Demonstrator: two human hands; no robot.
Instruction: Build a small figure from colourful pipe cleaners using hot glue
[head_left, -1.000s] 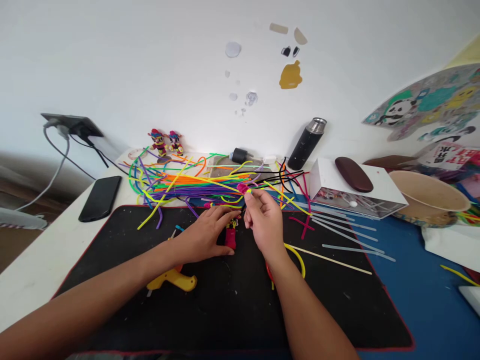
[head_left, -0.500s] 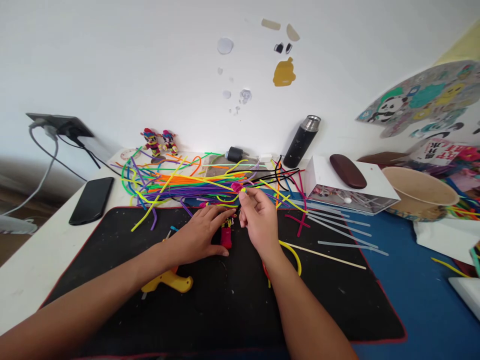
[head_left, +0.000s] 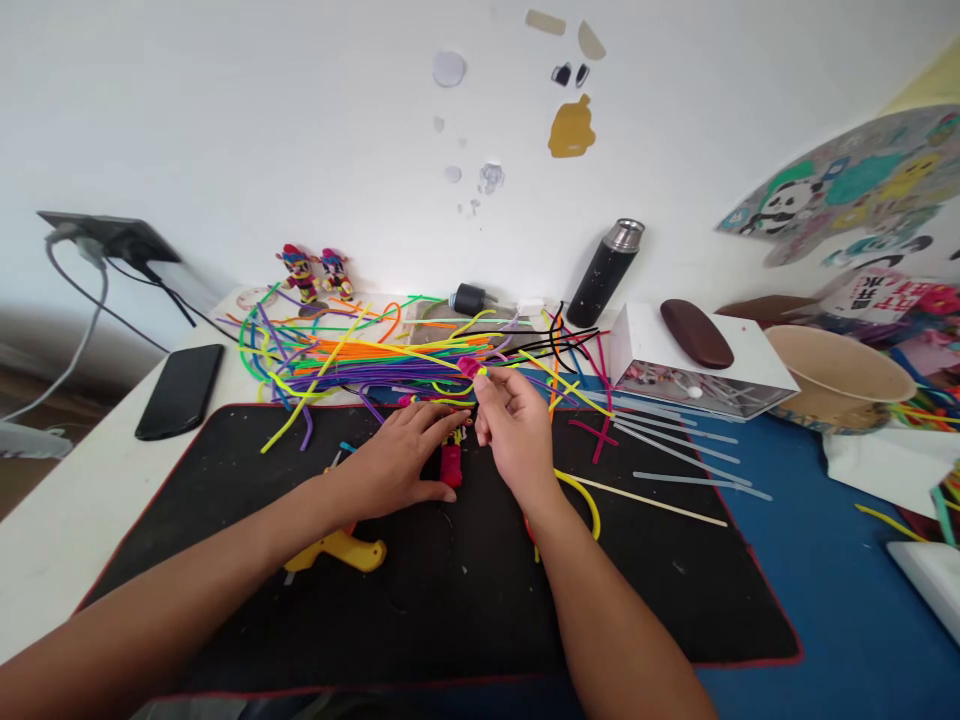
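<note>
My right hand (head_left: pixel 514 430) is closed in a pinch on a small fuzzy pink and yellow piece (head_left: pixel 471 367), apparently pipe cleaner, raised just above the mat. Beside it, my left hand (head_left: pixel 409 450) has its fingers stretched out, with its thumb spread away from them. A red and yellow fuzzy piece (head_left: pixel 451 466) lies between the left thumb and fingertips, partly covered by them. Another bit of pink fuzz (head_left: pixel 406 400) shows just beyond the left knuckles. Under the left forearm rests a yellow glue gun (head_left: pixel 349 550), half hidden.
Loose coloured pipe cleaners (head_left: pixel 375 365) spread across the back of the black mat (head_left: pixel 465 620). Glue sticks (head_left: pixel 682 450) and a thin wooden stick (head_left: pixel 660 505) lie right. A phone (head_left: pixel 180 390), two small figures (head_left: pixel 300 272), a black flask (head_left: pixel 606 272) and a white box (head_left: pixel 739 352) stand around.
The camera view has tilted slightly, so the scene sits a little differently. Both hands keep nearly the same places, and the pink and yellow piece stays in my right fingers.
</note>
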